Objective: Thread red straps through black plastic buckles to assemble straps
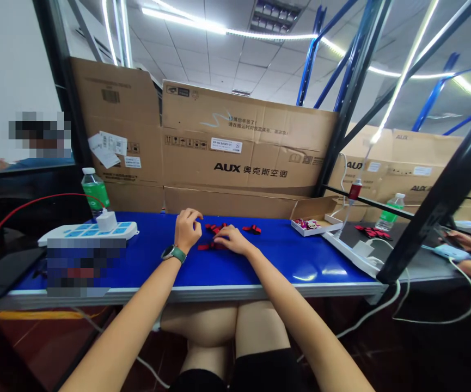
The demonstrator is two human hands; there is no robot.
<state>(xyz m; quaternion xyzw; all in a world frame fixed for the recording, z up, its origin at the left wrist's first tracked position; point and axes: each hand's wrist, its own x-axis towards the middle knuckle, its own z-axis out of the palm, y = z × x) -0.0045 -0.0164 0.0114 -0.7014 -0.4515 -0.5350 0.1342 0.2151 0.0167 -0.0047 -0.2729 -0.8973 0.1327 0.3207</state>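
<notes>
My left hand (188, 227), with a watch on its wrist, hovers above the blue tabletop. Its fingers are loosely curled and apart, and nothing shows in them. My right hand (234, 239) is low over the table, fingers bent and closed on a small red and black fabric-like piece (205, 247), part of it hidden beneath them. Just beyond the fingertips lie more red and black pieces (214, 227), bunched together. Another red and black piece (252, 230) rests by itself to the right. These pieces are too small to make out their exact kind.
A white power strip (129, 231) with a plugged-in charger (106, 220) and a green-labelled bottle (95, 190) stand at left. To the right are an open small box (314, 231) and another power strip (358, 258). Cardboard (243, 163) walls the back; a dark post (431, 201) rises at right.
</notes>
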